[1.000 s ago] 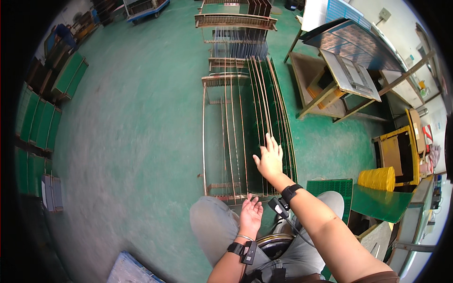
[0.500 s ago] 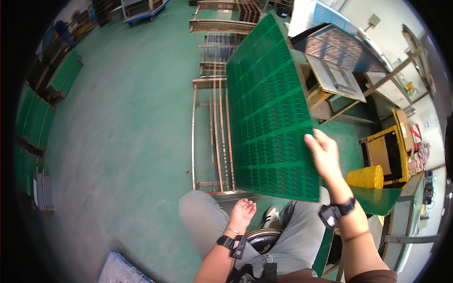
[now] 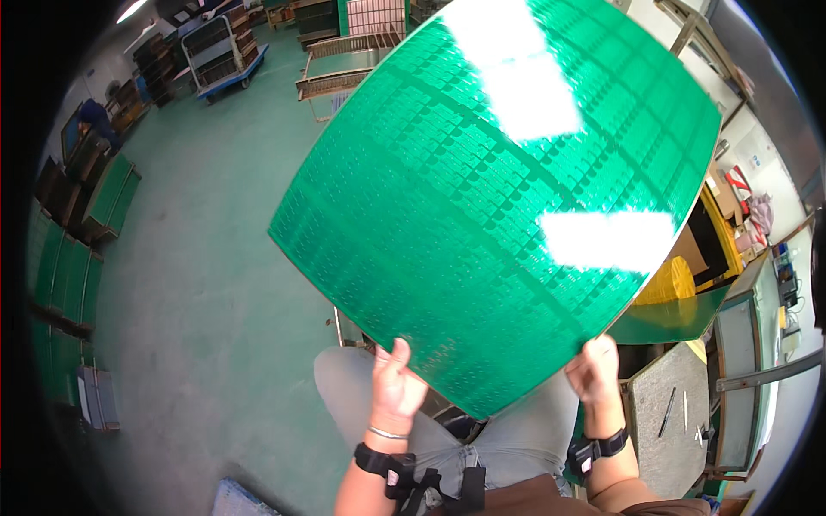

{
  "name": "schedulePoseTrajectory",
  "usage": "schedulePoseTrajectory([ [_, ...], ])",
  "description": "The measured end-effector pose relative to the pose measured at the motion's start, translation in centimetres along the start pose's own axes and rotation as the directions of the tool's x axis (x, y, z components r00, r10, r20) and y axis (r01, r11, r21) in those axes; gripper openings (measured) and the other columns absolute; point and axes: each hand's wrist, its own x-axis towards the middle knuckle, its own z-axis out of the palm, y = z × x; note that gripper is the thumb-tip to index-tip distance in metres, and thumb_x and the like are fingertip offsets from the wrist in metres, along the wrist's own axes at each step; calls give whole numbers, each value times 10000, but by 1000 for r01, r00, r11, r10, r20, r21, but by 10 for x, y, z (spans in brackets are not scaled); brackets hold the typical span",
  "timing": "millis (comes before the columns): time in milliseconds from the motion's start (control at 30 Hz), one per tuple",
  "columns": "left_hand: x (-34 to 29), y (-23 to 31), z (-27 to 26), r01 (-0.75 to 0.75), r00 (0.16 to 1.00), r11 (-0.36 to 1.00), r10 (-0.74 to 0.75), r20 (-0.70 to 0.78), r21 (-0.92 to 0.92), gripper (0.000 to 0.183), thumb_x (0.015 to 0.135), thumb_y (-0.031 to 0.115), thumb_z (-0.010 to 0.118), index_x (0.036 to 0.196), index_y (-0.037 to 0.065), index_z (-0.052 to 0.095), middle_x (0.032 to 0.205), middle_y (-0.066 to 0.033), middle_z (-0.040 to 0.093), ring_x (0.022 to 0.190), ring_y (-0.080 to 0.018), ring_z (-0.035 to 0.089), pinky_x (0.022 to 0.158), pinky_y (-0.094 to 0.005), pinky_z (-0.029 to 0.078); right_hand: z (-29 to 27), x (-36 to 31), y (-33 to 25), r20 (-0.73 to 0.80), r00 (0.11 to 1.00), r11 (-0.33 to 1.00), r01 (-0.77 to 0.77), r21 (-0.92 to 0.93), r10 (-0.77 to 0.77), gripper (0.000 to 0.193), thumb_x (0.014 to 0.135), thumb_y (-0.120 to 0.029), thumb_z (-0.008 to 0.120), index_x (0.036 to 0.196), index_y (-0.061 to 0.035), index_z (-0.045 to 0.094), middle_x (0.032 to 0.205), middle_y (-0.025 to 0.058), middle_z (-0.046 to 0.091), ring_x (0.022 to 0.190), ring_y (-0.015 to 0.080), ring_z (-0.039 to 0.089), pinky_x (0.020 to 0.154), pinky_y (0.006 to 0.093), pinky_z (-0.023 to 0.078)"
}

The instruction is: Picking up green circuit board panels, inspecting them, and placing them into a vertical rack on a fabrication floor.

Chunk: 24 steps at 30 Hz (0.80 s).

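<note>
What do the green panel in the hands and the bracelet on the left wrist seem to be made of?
Green panel: probably a stiff plastic or resin laminate with a glossy coating; it throws back sharp white reflections across its patterned face. The core material can't be told.
Bracelet: likely metal, smooth and polished, judging by its silvery shine.

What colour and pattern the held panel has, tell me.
The panel is glossy green, crossed by darker green bands; best seen in the head view.

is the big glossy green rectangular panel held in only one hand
No, the left hand grips the glossy green rectangular panel at its lower-left edge while the right hand grips its lower-right edge.
</note>
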Motion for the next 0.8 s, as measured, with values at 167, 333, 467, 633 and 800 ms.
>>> schedulePoseTrajectory([
  [167, -29, 49, -19, -122, 992, 983, 123, -2, 138, 402, 890, 137, 512, 1271, 108, 387, 1224, -71, 494, 1102, -238, 494, 937, -431, 421, -69, 38, -31, -97, 979, 908, 201, 368, -177, 264, 941, -179, 413, 1109, 0, 509, 1108, 118, 583, 1033, 216, 554, 922, 399, 443],
  [333, -46, 82, -11, -202, 957, 888, 268, -108, 414, 337, 902, 89, 489, 1223, 13, 422, 1181, -93, 522, 1065, -194, 514, 909, -332, 430, -178, 16, -31, -162, 977, 885, 198, 421, -142, 276, 922, -127, 421, 1142, 18, 504, 1173, 141, 553, 1076, 238, 529, 965, 397, 400],
  [467, -42, 90, -11, -210, 950, 842, 296, -101, 497, 252, 902, 92, 498, 1135, -3, 504, 1082, -78, 585, 975, -149, 557, 856, -288, 442, -226, -7, -23, -220, 971, 875, 187, 446, -95, 302, 925, -111, 408, 1183, 31, 474, 1208, 164, 522, 1110, 269, 501, 982, 416, 381],
  [633, -37, 88, -8, -151, 955, 871, 251, -160, 468, 200, 901, 100, 503, 1070, -1, 537, 1023, -74, 610, 906, -137, 580, 818, -274, 459, -228, -15, -11, -361, 932, 889, 174, 423, -10, 322, 926, -118, 421, 1208, 36, 447, 1238, 166, 494, 1137, 277, 477, 994, 421, 369],
  [800, -37, 85, -7, -104, 964, 887, 201, -175, 449, 185, 898, 111, 510, 1041, 1, 548, 985, -74, 619, 869, -141, 590, 786, -276, 478, -220, -24, -9, -464, 886, 904, 214, 370, -20, 324, 923, -111, 427, 1209, 40, 439, 1242, 167, 489, 1145, 281, 468, 998, 428, 364],
])
